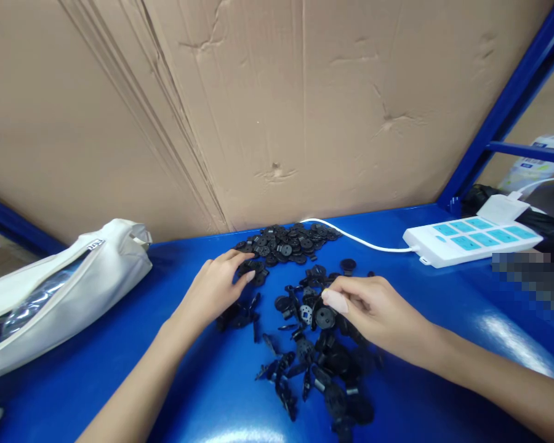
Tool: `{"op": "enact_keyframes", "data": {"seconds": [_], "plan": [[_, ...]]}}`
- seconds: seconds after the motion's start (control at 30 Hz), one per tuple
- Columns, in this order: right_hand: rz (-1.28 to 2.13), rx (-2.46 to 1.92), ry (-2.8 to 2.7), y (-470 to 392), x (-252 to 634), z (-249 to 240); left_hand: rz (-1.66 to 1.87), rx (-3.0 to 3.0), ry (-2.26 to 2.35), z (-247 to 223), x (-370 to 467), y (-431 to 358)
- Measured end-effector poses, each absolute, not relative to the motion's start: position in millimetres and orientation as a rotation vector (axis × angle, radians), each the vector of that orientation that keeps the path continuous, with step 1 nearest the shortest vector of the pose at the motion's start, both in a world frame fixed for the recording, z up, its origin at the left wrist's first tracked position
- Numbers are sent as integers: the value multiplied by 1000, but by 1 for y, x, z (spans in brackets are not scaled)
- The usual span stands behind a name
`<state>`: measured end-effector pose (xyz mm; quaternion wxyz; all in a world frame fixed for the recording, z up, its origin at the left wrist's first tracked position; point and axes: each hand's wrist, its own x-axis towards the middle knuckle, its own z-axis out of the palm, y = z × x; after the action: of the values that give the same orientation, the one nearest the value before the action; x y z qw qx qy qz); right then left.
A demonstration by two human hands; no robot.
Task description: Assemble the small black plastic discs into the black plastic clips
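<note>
Small black plastic pieces, many of them round discs with clip-like tabs, lie on a blue tabletop. My left hand [216, 280] reaches to the left edge of the back pile [286, 243]. Its thumb and fingers are apart around a few black pieces [257, 272], and I see no firm grip. Over the looser front heap [335, 363] is my right hand [367, 304], thumb and forefinger pinched together. What they pinch is hidden or too small to name. A round black disc [324, 318] shows just below those fingertips.
On the left lies a white zippered bag [96, 289]. A white power strip [473, 240] with blue sockets sits at the right, its white cable [360, 241] running behind the back pile. A cardboard sheet [277, 111] and blue frame posts [503, 104] bound the blue table [189, 387].
</note>
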<state>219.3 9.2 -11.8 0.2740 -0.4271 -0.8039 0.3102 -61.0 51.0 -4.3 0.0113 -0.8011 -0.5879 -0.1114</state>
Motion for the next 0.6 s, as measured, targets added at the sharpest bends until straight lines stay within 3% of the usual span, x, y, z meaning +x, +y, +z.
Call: {"op": "enact_keyframes", "data": {"seconds": [0.6], "plan": [[911, -1122, -2145, 9, 225, -6, -301, -2659, -1877, -8, -49, 47]]}}
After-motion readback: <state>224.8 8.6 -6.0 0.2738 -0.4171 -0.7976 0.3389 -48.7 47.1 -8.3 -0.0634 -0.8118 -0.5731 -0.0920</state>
